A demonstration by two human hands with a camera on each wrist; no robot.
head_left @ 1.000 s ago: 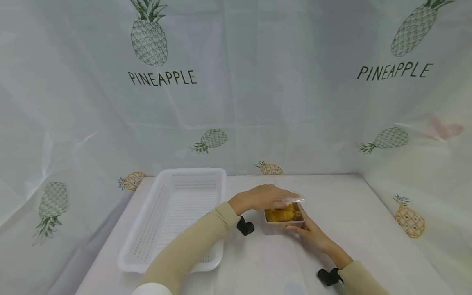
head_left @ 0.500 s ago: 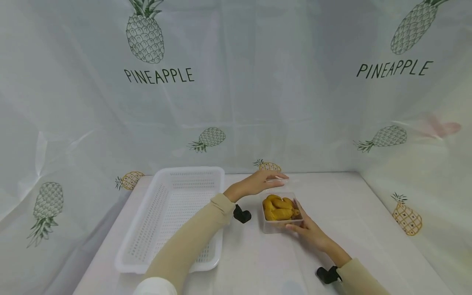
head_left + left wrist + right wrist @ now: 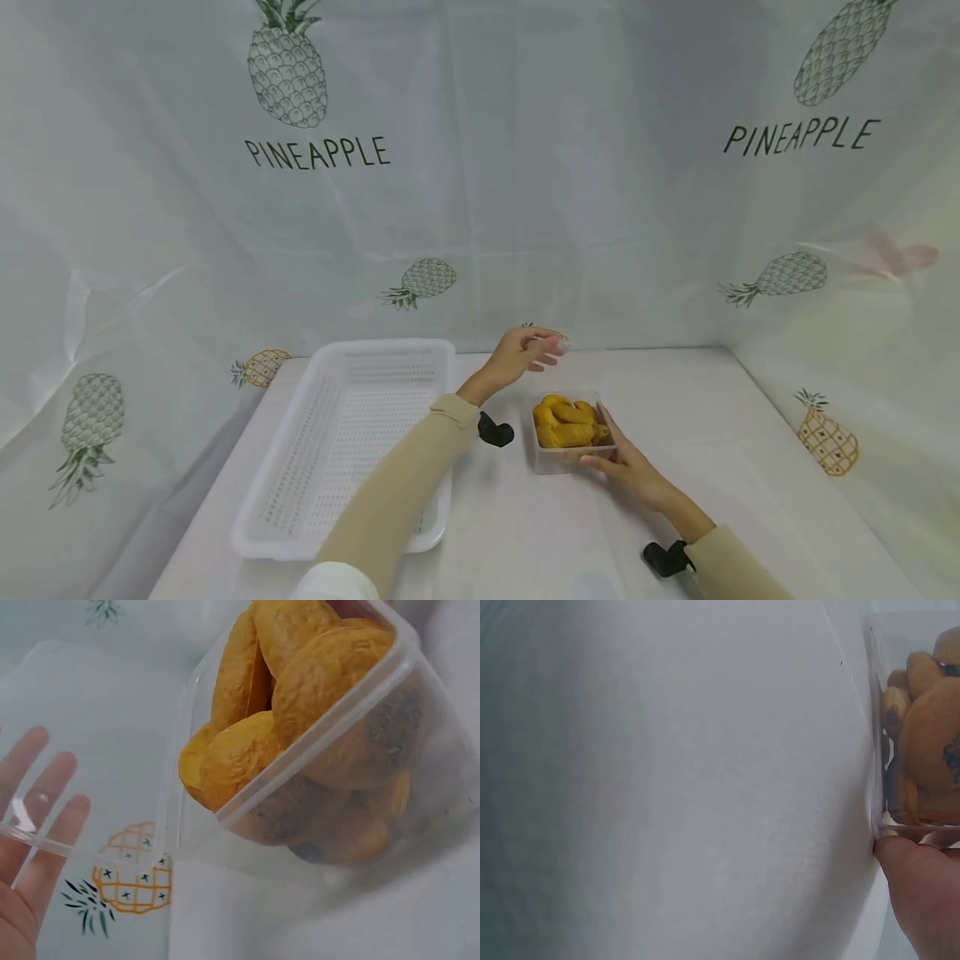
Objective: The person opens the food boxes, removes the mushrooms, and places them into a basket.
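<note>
A clear plastic box (image 3: 557, 463) stands on the table, packed with several yellow-orange, rounded, wrinkled pieces (image 3: 567, 436). Dark speckled patches mark some pieces in both wrist views. Its transparent lid (image 3: 112, 697) is swung up from the far rim. My left hand (image 3: 519, 357) is behind the box at the lid's edge; in the left wrist view its straight fingers (image 3: 56, 817) lie against the lid, seen partly through it. My right hand (image 3: 637, 482) grips the box's near right corner, thumb (image 3: 919, 889) on the front wall and the other fingers along the right side.
A large white perforated plastic basket (image 3: 247, 508) occupies the left of the white table (image 3: 517, 533). A pale sheet printed with pineapples (image 3: 487, 192) hangs behind the table and along both sides.
My left hand has gone from over the box to behind it, away from me, raising the lid and uncovering the yellow-orange pieces. My right hand has kept its grip on the box.
</note>
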